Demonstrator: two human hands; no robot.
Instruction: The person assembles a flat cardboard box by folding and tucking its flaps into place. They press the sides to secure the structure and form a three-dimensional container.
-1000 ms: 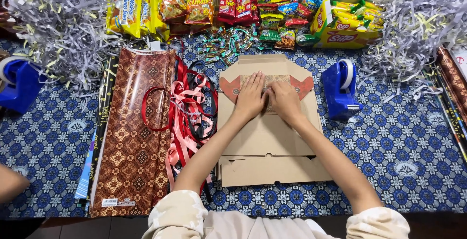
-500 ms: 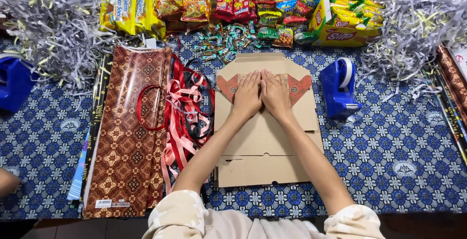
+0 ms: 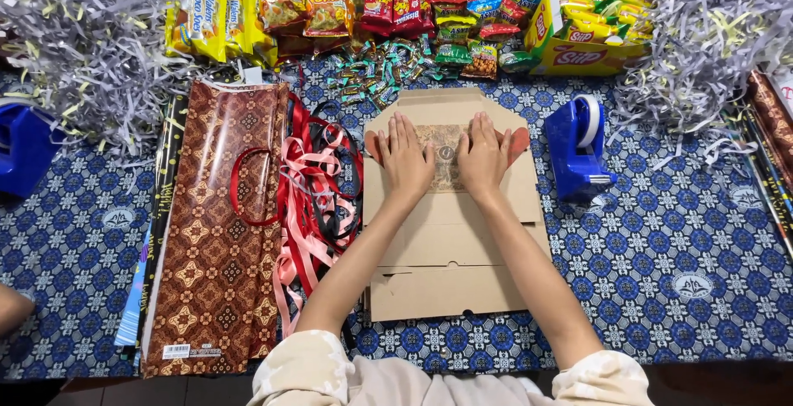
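Left hand (image 3: 406, 161) and right hand (image 3: 483, 158), fingers flat, now apart on the flat brown cardboard box (image 3: 453, 232), uncovering its patterned centre panel (image 3: 443, 151)

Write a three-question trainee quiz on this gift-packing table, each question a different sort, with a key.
1. True or false: both hands, left hand and right hand, lie flat on the cardboard box.
2. Which thing lies directly beside the box on the person's right?
A. blue tape dispenser
B. ribbons
C. brown patterned wrapping paper
3. Fill in: the yellow carton of snack packs stands next to a heap of shredded ____.

Key: 1 true; 2 A; 3 paper.
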